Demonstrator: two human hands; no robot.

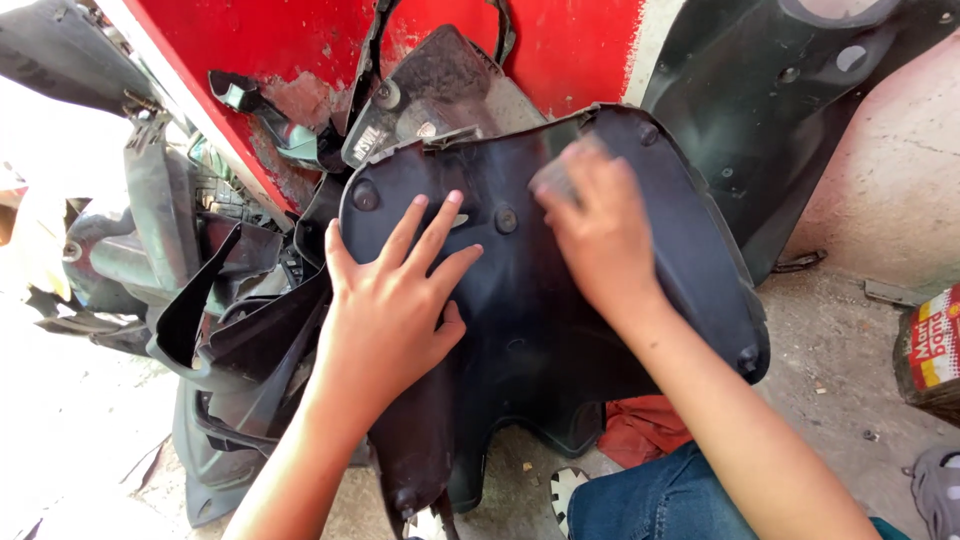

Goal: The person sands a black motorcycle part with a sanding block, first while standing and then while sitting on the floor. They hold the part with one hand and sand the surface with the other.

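A large black plastic scooter body panel [620, 330] lies across my lap, its curved surface facing up. My left hand [395, 295] rests flat on its left part with fingers spread, pressing it down. My right hand [600, 235] is on the upper middle of the panel, blurred with motion, its fingers closed on a small greyish pad or scrap [555, 180] pressed against the surface; I cannot tell exactly what that scrap is.
More black plastic panels [230, 330] are piled at the left. A red wall [300, 50] with chipped paint stands behind, another dark panel [770, 110] leaning on it. A red cloth [640, 430] lies below the panel. A printed tin [935, 350] stands at the right on concrete.
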